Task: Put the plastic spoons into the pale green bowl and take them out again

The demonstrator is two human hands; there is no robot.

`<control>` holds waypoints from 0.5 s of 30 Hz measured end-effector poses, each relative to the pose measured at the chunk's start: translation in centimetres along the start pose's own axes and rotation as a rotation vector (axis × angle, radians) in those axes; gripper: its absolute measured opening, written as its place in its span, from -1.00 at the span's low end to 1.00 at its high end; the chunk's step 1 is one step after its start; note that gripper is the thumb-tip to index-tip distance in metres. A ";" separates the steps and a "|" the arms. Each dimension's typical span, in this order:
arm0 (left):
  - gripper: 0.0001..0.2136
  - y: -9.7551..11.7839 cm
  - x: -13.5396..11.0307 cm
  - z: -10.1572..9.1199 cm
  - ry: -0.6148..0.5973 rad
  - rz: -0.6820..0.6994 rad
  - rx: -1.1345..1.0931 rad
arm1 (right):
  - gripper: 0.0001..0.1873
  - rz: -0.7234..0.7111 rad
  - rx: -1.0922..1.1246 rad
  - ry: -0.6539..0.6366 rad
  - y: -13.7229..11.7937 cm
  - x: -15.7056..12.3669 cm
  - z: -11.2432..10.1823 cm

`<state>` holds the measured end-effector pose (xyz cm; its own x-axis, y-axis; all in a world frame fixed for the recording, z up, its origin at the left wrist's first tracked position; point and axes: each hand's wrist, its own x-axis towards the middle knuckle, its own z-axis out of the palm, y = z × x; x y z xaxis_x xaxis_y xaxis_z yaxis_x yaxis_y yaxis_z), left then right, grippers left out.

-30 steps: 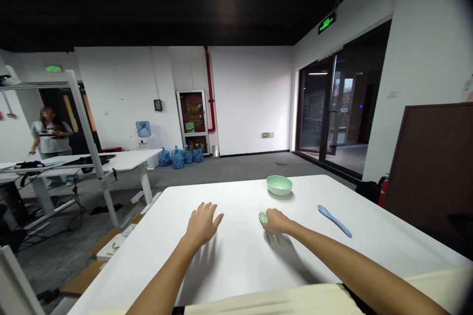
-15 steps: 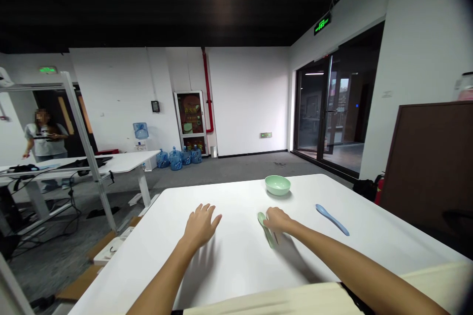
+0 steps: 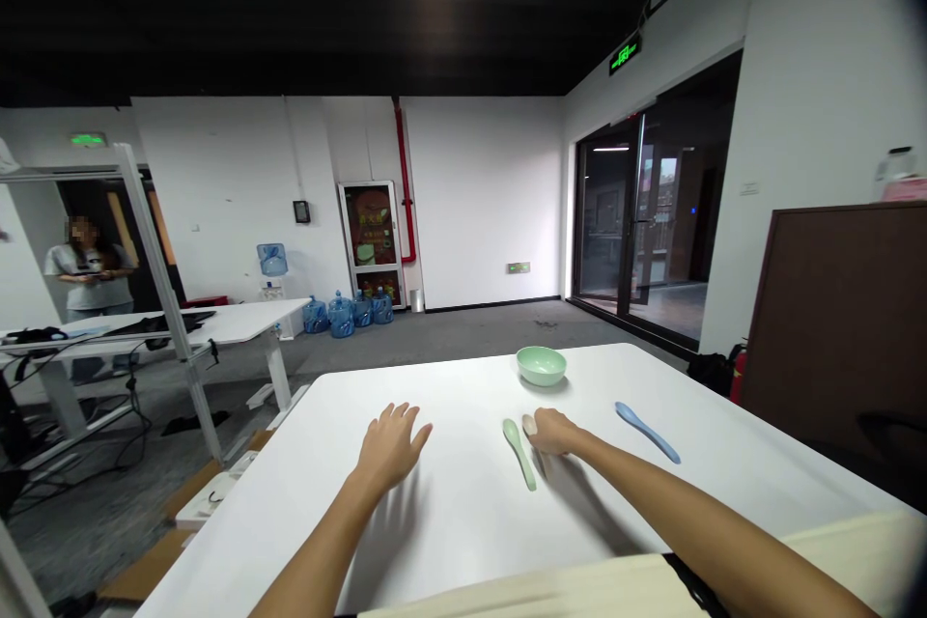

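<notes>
Left hand [image 3: 391, 446] splayed, empty. Right hand [image 3: 554, 432] curled over a beige spoon [image 3: 529, 424], grip unclear, beside a green spoon [image 3: 519, 453].

So the bench [image 3: 463, 512] is showing a plain white top with rounded far corners, and it's carrying a light green bowl [image 3: 541, 378] that's sitting upright near the far edge. A pale green spoon [image 3: 519, 455] is lying closer in, handle pointing roughly towards me, while a blue spoon [image 3: 648, 432] is lying slanted off to the right. A beige spoon [image 3: 528, 425] is showing just beside the green one, but the right hand [image 3: 554, 432] is covering part of it, so can't tell if it's resting flat.
</notes>
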<state>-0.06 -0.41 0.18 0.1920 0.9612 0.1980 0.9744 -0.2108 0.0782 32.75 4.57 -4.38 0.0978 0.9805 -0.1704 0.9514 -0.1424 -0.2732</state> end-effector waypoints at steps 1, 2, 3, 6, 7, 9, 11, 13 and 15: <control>-0.47 0.0 0.0 0.0 0.001 0.001 -0.004 | -0.81 -0.002 -0.002 -0.024 0.4 0.1 -0.4; -0.47 -0.1 0.0 0.1 0.001 0.001 -0.009 | -0.81 -0.005 -0.009 -0.043 0.9 0.2 -0.9; -0.47 -0.1 0.0 0.1 0.000 0.002 -0.012 | -0.82 -0.009 -0.017 -0.052 1.5 0.3 -1.3; -0.47 -0.1 0.1 0.1 -0.003 0.004 -0.013 | -0.84 0.000 -0.046 -0.034 3.6 0.5 -2.5; -0.47 0.0 0.1 0.1 -0.004 0.004 -0.012 | -0.84 0.007 -0.061 -0.024 4.4 0.5 -2.6; -0.48 0.0 0.1 0.0 -0.007 0.004 -0.005 | -0.84 0.023 -0.084 -0.008 5.8 0.4 -2.7; -0.48 0.0 0.1 0.0 -0.010 0.002 0.006 | -0.82 0.041 -0.091 0.005 6.9 0.4 -2.5; -0.48 0.0 0.1 0.0 -0.015 0.001 0.018 | -0.79 0.052 -0.087 0.014 7.5 0.4 -2.2; -0.47 -0.1 0.1 0.1 -0.019 0.002 0.024 | -0.76 0.055 -0.088 0.019 7.7 0.4 -1.9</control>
<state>-0.09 -0.28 0.14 0.1961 0.9639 0.1799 0.9765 -0.2087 0.0540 40.63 4.11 -4.71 0.1555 0.9741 -0.1645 0.9663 -0.1845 -0.1794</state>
